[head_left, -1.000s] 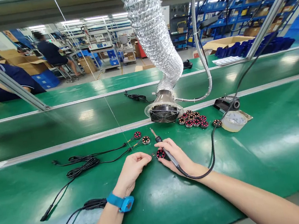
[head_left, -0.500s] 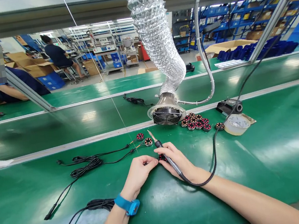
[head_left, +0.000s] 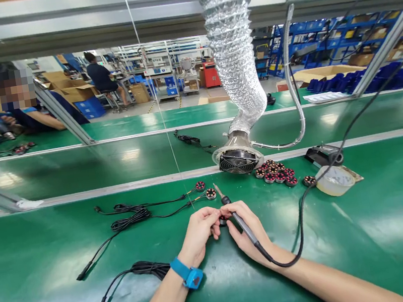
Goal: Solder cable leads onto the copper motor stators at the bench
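My right hand (head_left: 250,227) is closed around a soldering iron (head_left: 244,226), whose bare tip points up and away towards the back of the bench. Beneath the fingertips of both hands sits a small round motor stator (head_left: 223,221), partly covered by them. My left hand (head_left: 201,232), with a blue wrist strap (head_left: 188,273) on its wrist, pinches at the stator's far edge; what lies between the fingertips is hidden. Just beyond, two stators (head_left: 211,193) are joined to black cables (head_left: 131,217) lying to the left.
Several loose stators (head_left: 276,175) cluster under a fume extractor (head_left: 239,158) on a foil duct (head_left: 232,39). To the right are a black iron stand (head_left: 322,156) and a translucent tub (head_left: 334,182). Another bundled cable (head_left: 149,269) lies by my left forearm. People work beyond the bench.
My view has shifted, so the scene sits further right. My left fingers have moved over the stator's far side, and my right fingertips now meet them there. The soldering iron remains in my right hand.
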A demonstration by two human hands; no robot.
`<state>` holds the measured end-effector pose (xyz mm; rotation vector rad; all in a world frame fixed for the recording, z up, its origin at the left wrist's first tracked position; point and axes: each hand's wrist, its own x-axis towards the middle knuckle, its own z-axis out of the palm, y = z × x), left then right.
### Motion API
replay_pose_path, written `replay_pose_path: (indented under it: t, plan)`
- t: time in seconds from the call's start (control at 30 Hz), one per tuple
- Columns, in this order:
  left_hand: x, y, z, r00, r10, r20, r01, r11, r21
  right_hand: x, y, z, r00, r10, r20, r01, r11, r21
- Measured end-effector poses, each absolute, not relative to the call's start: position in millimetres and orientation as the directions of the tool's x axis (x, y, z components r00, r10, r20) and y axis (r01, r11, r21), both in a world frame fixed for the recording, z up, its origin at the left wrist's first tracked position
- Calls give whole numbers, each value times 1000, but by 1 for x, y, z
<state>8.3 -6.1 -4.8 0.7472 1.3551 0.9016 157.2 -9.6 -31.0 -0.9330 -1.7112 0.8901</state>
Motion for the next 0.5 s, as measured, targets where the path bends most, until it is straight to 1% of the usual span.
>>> replay_pose_path:
  t: [0.07, 0.17, 0.3, 0.33, 0.37, 0.47, 0.5]
  plan:
    - [8, -4, -6, -59, 896, -441, -47, 439, 897, 157, -8, -31, -266, 876, 402, 196, 458, -867]
    - [3, -2, -10, -135, 904, -407, 46, 416, 908, 159, -4, -31, -248, 865, 436, 224, 489, -843]
    - [-7, 2, -14, -202, 905, -376, 28, 389, 921, 169, 3, -21, -202, 870, 449, 249, 489, -836]
    - [-8, 3, -12, -225, 917, -330, 43, 348, 936, 172, 4, -17, -189, 878, 440, 250, 476, -843]
    - [-10, 3, -9, -252, 934, -254, 84, 283, 956, 177, 5, -12, -173, 889, 423, 252, 456, -854]
    - [-7, -4, 14, -309, 950, 40, 245, 38, 969, 193, 9, 7, -95, 927, 363, 275, 375, -885]
    - [-4, -9, 26, -300, 949, 93, 269, -9, 963, 200, 10, 14, -71, 934, 350, 300, 354, -886]
